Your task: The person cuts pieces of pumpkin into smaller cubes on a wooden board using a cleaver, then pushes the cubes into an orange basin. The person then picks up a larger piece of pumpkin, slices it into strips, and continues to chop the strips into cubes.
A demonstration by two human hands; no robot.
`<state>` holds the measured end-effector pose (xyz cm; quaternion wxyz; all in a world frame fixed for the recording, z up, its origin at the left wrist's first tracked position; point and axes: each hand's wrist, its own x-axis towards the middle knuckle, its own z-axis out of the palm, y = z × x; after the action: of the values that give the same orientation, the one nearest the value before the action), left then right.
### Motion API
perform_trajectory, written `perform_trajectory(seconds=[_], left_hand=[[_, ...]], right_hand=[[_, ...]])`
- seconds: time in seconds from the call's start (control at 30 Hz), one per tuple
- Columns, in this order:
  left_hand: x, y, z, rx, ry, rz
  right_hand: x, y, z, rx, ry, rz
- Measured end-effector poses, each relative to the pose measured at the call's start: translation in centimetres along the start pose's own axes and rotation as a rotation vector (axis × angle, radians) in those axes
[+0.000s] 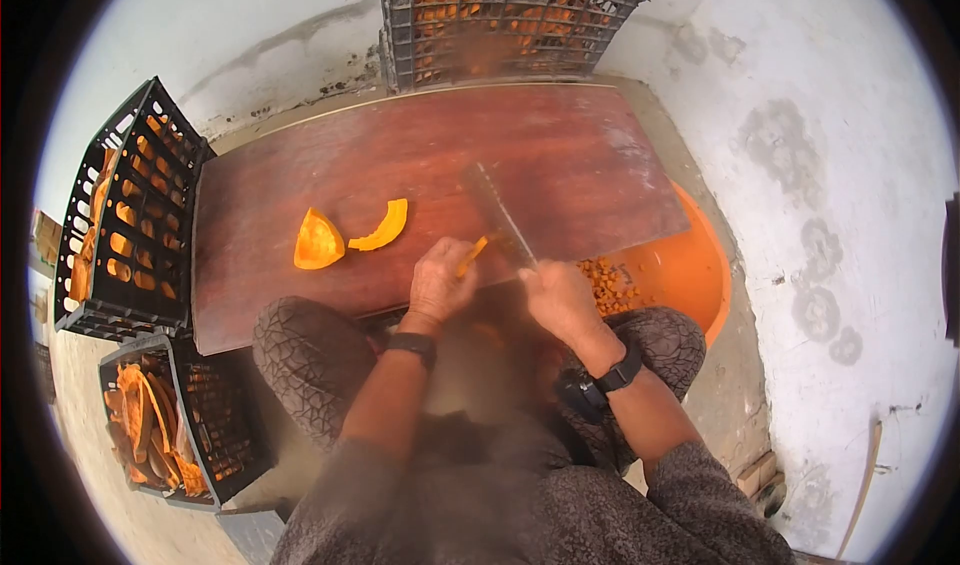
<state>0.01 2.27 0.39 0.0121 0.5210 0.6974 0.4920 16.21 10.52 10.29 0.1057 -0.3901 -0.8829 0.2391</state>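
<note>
My left hand (443,277) is closed around a narrow orange pumpkin piece (473,256) near the front edge of the reddish board (440,155). In my right hand (562,297) is the handle of a broad-bladed knife (505,215), its blade pointing away from me over the board, just right of the piece. Left of my hands lie a curved pumpkin slice (384,228) and a thicker pumpkin wedge (319,240). Small cut pumpkin cubes (605,283) lie in the orange basin (708,265), which is partly under the board's right end.
Black crates (500,27) of orange pieces stand behind the board. Another black crate (130,205) stands at its left end, and a lower crate (190,420) holds pumpkin strips. A white wall (840,165) rises on the right. My knees are against the board's front edge.
</note>
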Motion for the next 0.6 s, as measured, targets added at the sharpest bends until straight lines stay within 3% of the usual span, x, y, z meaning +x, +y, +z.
perform_trajectory(seconds=[0.6], left_hand=[[-0.1, -0.9, 0.1, -0.019, -0.005, 0.003]], right_hand=[[0.4, -1.1, -0.7, -0.131, -0.211, 0.039]])
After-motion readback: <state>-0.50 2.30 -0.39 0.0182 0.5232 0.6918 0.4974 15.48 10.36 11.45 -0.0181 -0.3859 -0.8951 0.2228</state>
